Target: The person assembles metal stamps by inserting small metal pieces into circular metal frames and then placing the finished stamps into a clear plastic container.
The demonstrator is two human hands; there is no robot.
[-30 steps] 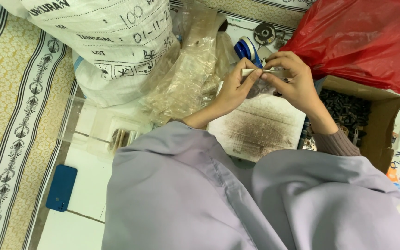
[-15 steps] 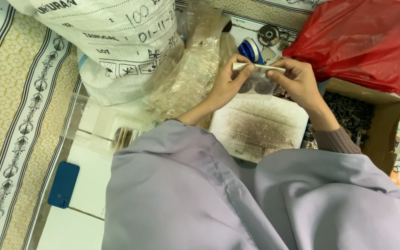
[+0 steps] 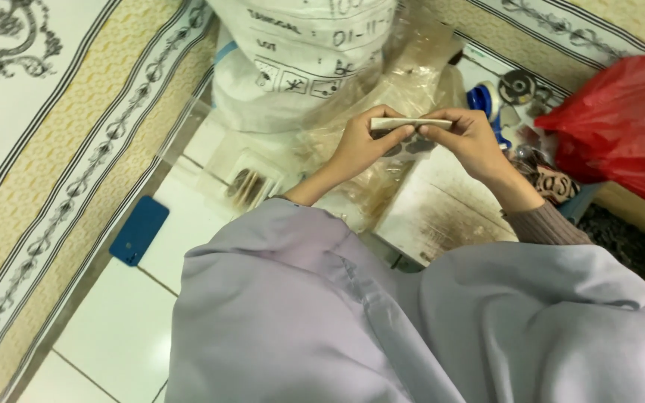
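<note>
Both of my hands hold a thin pale rolled stick [image 3: 404, 122] level in front of me. My left hand [image 3: 363, 143] pinches its left end between thumb and fingers. My right hand [image 3: 468, 138] pinches the right end. Under the hands lie crumpled clear plastic bags [image 3: 390, 82] and a stained white board [image 3: 442, 205]. My lilac sleeves and garment [image 3: 352, 321] fill the lower part of the view.
A large white printed sack [image 3: 300, 52] stands behind the hands. A red plastic bag [image 3: 621, 127] lies at right, above a cardboard box of dark material [image 3: 621, 239]. A blue tape roll [image 3: 483, 101] sits near it. A blue phone [image 3: 139, 230] rests on the white tile floor beside a patterned mat [image 3: 54, 142].
The view has shifted, so everything sits further left and lower. My hands keep hold of the rolled stick, which now lies more level between them.
</note>
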